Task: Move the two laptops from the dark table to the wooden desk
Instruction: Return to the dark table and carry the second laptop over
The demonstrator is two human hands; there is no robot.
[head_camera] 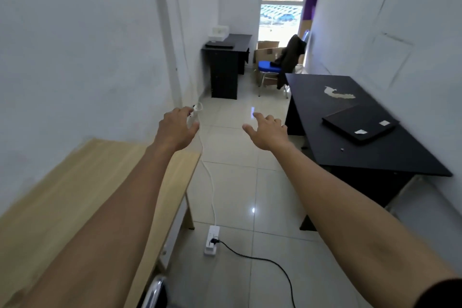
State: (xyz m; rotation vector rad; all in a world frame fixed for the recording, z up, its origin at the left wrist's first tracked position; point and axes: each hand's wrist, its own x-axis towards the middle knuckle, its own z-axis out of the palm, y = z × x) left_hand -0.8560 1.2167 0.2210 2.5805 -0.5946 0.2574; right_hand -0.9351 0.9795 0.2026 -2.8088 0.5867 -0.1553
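A closed black laptop (360, 125) with two small white stickers lies on the dark table (350, 155) at the right. A second dark laptop (219, 44) lies on a small dark desk (226, 67) at the back. The wooden desk (75, 197) runs along the left wall, its top bare. Both my arms reach forward over the floor. My left hand (176, 127) hangs in the air with relaxed fingers and holds nothing. My right hand (267, 130) is spread, empty, left of the dark table's near corner.
A white power strip (212, 239) lies on the tiled floor with a white cable running to the left wall and a black cord (262, 261) trailing toward me. A blue chair (271, 67) with a dark jacket and cardboard boxes stand by the far doorway.
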